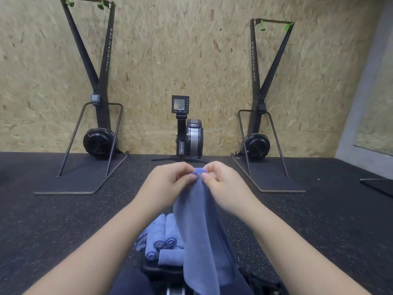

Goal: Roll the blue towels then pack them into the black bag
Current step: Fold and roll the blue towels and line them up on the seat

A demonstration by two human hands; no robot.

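Both hands are raised in front of the person, close together, each pinching the top edge of one blue towel [197, 220]. The left hand [170, 180] nips the cloth between thumb and fingertips on one side of the bunched corner, the right hand [223, 182] does likewise on the other, and the rest of the towel hangs straight down between the forearms. Below and a little to the left of the hanging cloth, several rolled towels [161, 239] lie stacked together on top of a black object, probably the black bag [161, 270], which is mostly hidden. A rowing machine [188, 133] and two ski machines stand against the chipboard wall.
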